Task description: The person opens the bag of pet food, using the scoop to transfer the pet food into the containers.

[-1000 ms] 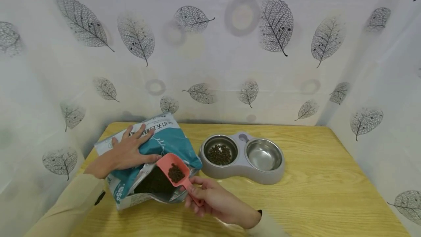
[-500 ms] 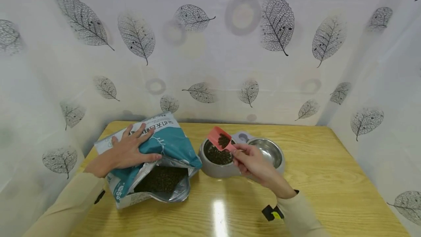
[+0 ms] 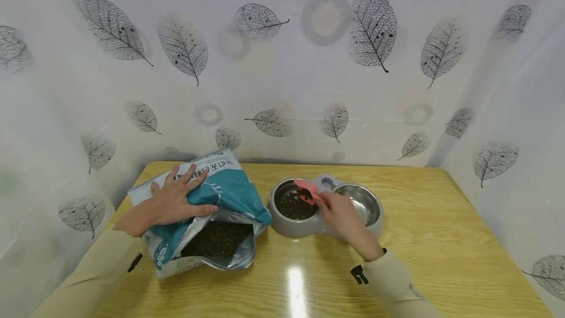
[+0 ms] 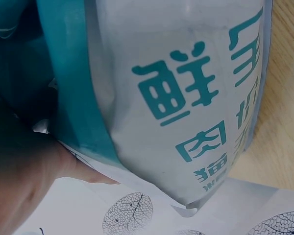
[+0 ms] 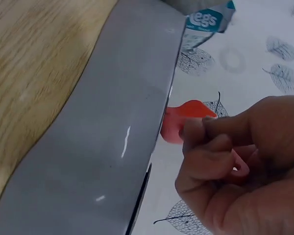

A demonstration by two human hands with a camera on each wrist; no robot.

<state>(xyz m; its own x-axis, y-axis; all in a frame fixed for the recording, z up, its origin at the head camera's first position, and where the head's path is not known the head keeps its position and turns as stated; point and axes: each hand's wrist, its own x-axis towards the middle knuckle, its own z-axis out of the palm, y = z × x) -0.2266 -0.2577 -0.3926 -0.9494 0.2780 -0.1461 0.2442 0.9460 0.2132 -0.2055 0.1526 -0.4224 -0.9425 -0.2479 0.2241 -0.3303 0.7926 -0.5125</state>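
Observation:
My left hand lies with spread fingers on the teal and white bag, whose mouth gapes toward me and shows brown pellets inside. In my right hand is the handle of a pink scoop, tilted over the left metal bowl. Some brown pellets show in the scoop, and more lie in that bowl. The right wrist view has my fingers pinching the scoop's handle beside the grey bowl stand. The left wrist view gives the bag's printed side close up.
The right metal bowl sits in the same grey stand, partly behind my right hand. The wooden table runs along a leaf-patterned sheet at the back and sides.
My right hand has carried the scoop from the bag's mouth rightward to the left bowl, where the scoop has tipped lower. My left hand has stayed on the bag.

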